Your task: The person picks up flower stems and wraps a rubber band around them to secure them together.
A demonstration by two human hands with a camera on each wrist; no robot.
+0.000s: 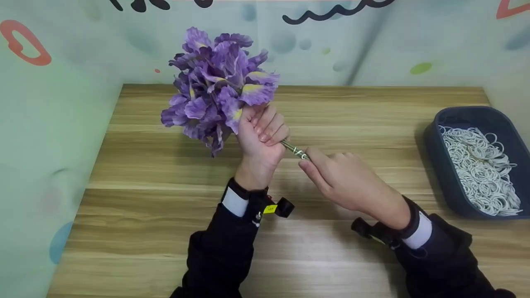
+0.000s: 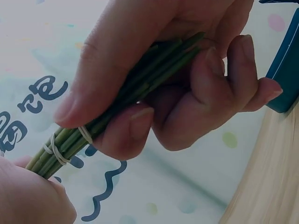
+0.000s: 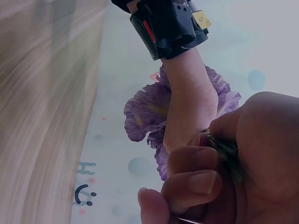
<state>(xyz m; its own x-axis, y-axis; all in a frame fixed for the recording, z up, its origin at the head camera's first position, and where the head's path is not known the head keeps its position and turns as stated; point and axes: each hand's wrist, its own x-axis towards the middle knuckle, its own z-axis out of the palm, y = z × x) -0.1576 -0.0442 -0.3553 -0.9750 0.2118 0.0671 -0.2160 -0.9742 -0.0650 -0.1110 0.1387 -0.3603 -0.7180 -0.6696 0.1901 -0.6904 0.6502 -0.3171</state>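
Note:
A bunch of purple irises with yellow-marked petals is held up by my left hand, its fingers curled round the stems below the blooms. My right hand pinches the green stems lower down, between thumb and forefinger. A white rubber band wraps the stems in loops between the two hands. In the left wrist view, part of the band runs close by the right forefinger, and the cut stem ends lie under the right palm. The right wrist view has the blooms behind the left forearm.
A dark blue bin stands at the right, holding a heap of white rubber bands. Beneath the hands lies a wood-grain tabletop. Printed pale-green panels rise along its back and left sides.

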